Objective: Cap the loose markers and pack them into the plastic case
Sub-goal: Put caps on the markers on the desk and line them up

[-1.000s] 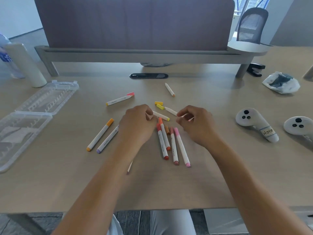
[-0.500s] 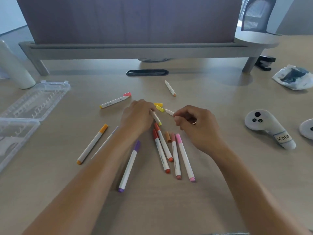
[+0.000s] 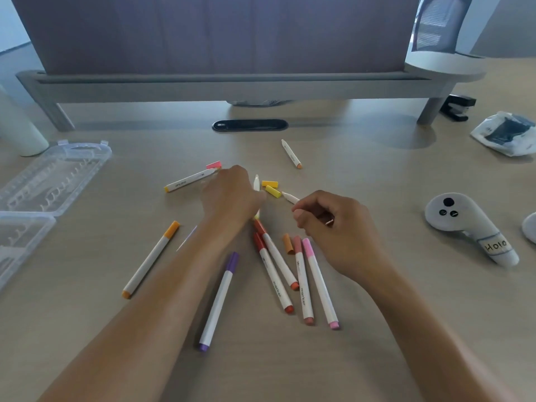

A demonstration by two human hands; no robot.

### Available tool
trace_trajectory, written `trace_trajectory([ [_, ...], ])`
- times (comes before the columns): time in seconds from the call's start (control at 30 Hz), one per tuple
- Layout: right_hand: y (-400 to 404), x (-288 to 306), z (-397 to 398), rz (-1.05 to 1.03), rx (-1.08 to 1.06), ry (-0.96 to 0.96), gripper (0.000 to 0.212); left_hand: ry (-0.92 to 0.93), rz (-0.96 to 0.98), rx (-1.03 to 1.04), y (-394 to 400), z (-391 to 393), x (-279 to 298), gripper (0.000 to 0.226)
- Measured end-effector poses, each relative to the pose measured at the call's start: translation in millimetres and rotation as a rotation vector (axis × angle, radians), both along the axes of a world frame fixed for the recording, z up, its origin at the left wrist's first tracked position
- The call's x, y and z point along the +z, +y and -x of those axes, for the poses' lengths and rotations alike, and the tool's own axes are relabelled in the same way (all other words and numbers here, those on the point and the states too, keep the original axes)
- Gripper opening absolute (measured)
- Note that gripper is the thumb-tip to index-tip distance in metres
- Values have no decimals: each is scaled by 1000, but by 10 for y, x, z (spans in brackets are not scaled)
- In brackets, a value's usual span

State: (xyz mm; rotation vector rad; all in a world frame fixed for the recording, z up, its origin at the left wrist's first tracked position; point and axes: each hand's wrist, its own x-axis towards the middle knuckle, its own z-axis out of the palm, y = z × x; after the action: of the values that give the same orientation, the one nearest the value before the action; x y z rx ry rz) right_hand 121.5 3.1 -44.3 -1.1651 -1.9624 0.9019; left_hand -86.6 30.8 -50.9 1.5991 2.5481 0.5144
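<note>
My left hand (image 3: 230, 195) grips an uncapped white marker (image 3: 256, 184) whose tip points away from me, beside two loose yellow caps (image 3: 272, 188). My right hand (image 3: 327, 219) pinches another uncapped white marker (image 3: 290, 197), tip pointing left toward the caps. Several capped markers (image 3: 290, 274) lie in a bunch below my hands, with a loose orange cap (image 3: 288, 243) among them. A purple marker (image 3: 219, 300) and an orange marker (image 3: 150, 259) lie to the left. The open clear plastic case (image 3: 37, 192) sits at the far left.
An uncapped marker (image 3: 291, 153) lies further back, and a marker with a loose pink cap (image 3: 214, 164) sits upper left. Two white controllers (image 3: 470, 227) rest at right. A monitor riser (image 3: 232, 82), a white cylinder (image 3: 20, 132) and a wrapped packet (image 3: 504, 133) stand behind.
My left hand has turned its marker upright, pointing away from me, and shifted slightly left. The right hand holds its marker much as before. The camera moved closer.
</note>
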Motion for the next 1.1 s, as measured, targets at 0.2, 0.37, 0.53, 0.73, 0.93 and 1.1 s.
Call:
trace_trajectory([
  [0.2, -9, -10, 32, 20, -26, 8, 12, -25, -5, 19, -42, 75, 101, 18],
  [0.37, 19, -14, 112, 8, -84, -76, 10, -63, -114, 41, -225, 114, 310, 22],
  [0.53, 255, 22, 298, -87, -108, -241, 6, -397, -346, 61, -587, 130, 438, 14],
  [0.73, 573, -34, 626, -229, -151, -474, 21, -938, -372, 48, -966, 188, 441, 17],
  [0.93, 646, -106, 847, -274, -164, -559, 21, -1169, -416, 74, -1215, 282, 485, 15],
  [1.1, 558, -69, 913, -192, -51, -409, 10, -1183, -432, 85, -1269, 315, 481, 14],
])
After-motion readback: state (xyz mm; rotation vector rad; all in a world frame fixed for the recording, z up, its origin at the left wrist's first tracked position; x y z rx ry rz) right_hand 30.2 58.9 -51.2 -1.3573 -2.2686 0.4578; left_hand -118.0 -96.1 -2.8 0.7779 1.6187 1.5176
